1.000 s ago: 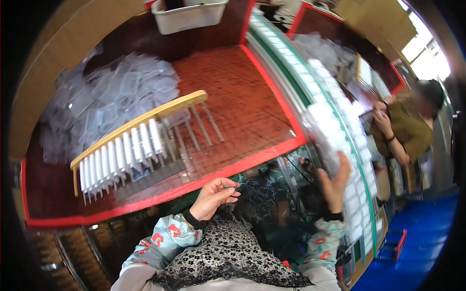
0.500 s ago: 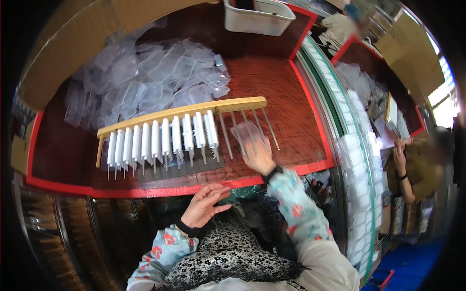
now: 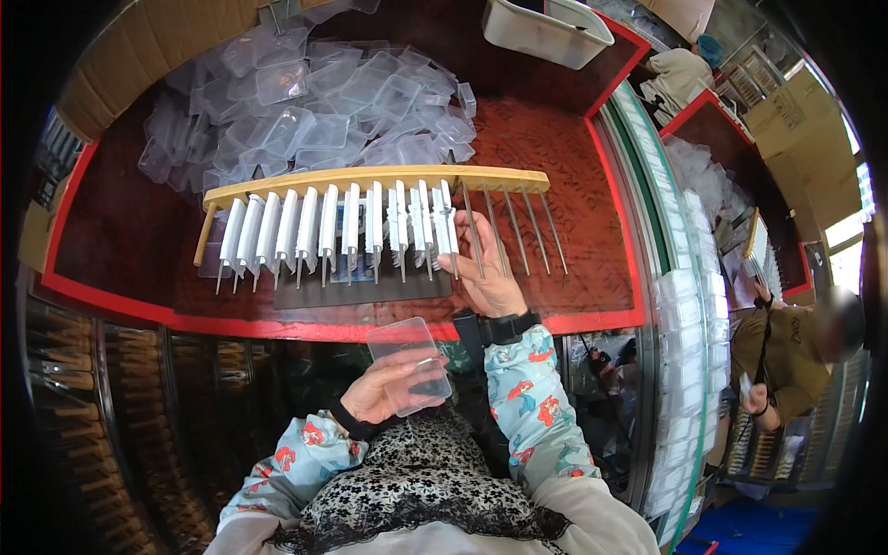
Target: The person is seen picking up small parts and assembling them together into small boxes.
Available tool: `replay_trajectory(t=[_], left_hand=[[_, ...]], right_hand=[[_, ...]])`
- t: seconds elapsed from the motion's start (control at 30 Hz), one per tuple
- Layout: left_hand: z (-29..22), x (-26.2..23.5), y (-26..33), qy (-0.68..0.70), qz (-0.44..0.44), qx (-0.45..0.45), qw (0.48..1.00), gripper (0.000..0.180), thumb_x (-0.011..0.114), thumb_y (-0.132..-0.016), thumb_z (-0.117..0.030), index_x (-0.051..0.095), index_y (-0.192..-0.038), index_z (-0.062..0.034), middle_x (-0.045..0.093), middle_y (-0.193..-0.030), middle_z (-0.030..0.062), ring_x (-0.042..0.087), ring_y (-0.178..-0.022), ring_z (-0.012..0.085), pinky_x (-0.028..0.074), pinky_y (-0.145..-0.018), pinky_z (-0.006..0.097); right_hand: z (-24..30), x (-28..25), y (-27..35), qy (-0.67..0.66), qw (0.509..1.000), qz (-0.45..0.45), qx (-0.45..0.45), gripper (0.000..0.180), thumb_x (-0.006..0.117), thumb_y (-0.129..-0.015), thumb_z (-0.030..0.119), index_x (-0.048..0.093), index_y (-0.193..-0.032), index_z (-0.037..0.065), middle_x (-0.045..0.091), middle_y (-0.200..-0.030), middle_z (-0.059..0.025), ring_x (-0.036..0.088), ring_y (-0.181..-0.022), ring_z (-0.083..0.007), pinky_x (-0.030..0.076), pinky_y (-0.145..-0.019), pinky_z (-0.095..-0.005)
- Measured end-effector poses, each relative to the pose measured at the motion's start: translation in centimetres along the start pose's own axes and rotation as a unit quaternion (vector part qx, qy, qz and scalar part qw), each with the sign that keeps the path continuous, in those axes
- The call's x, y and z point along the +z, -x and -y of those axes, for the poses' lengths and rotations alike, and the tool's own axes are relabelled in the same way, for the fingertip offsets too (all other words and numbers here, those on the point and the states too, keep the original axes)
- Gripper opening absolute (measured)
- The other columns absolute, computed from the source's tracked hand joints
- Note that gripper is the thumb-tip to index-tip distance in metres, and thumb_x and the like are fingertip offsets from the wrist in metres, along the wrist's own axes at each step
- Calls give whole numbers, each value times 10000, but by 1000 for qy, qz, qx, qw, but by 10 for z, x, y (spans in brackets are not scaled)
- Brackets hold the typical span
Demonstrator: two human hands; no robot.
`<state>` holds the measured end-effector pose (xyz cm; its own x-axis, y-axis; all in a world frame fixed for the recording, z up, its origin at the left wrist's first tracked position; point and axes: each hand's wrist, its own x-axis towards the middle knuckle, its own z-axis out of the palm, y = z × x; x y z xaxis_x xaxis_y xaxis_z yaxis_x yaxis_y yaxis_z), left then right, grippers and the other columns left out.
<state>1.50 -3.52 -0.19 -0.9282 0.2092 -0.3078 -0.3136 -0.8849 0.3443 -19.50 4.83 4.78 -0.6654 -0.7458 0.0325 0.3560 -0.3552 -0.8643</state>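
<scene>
My left hand (image 3: 372, 392) holds a shallow clear plastic box (image 3: 407, 359) in front of the bench edge, the fingers closed on its side. A wooden rack (image 3: 370, 178) with metal rods lies across the bench. Thin white bundles (image 3: 305, 224) hang in a row on most of its rods, and several bare rods (image 3: 518, 231) stand out at its right end. My right hand (image 3: 490, 277) reaches in from below among the rods, thumb and fingers closed round the rightmost white bundle (image 3: 444, 222). Some of its fingers are partly hidden by the rods.
Behind the rack lies a heap of clear plastic boxes (image 3: 314, 111). A white bin (image 3: 546, 35) stands at the back right. Along the right side runs a line of packed clear boxes (image 3: 680, 370). Another person (image 3: 786, 342) works beyond it. Racks (image 3: 129, 398) stand below the bench at left.
My right hand has moved left from the bare rods to the rightmost bundle. The clear box that was by my right hand is now in my left. The view has shifted.
</scene>
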Motion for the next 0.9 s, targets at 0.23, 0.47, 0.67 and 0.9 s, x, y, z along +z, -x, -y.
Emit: replay_trajectory(t=[0.23,0.47,0.67,0.9], left_hand=[[-11,-5,10,62,35,47,996,594,550,-892,-344,389,-1359,-15,347,-1427,184,363,-1301,308,323,-1030,565],[-5,0,-10,94,-36,62,993,593,521,-903,-410,395,-1330,-19,417,-1371,184,410,-1258,321,322,-1039,549],[0,11,-39,151,-2,92,984,539,462,-920,-500,494,-1227,-59,547,-1235,117,515,-1141,289,428,-925,484],[6,23,-57,172,5,67,983,564,417,-934,-509,457,-1275,-61,564,-1196,133,557,-1099,299,447,-941,521]], right_hand=[[4,-3,-2,87,996,29,-6,660,753,-669,31,429,-1244,25,459,-1160,-34,443,-1113,-139,371,-952,-280],[-6,6,19,146,989,-22,-17,641,746,-700,14,421,-1253,-2,489,-1159,-57,491,-1065,-149,415,-934,-295],[-32,11,107,389,901,-53,-182,599,807,-627,97,519,-1150,52,477,-1122,-90,467,-1068,-202,407,-910,-329],[-16,-9,120,454,889,11,-64,676,825,-643,286,513,-1207,81,318,-1356,-149,324,-1263,-320,296,-1040,-428]])
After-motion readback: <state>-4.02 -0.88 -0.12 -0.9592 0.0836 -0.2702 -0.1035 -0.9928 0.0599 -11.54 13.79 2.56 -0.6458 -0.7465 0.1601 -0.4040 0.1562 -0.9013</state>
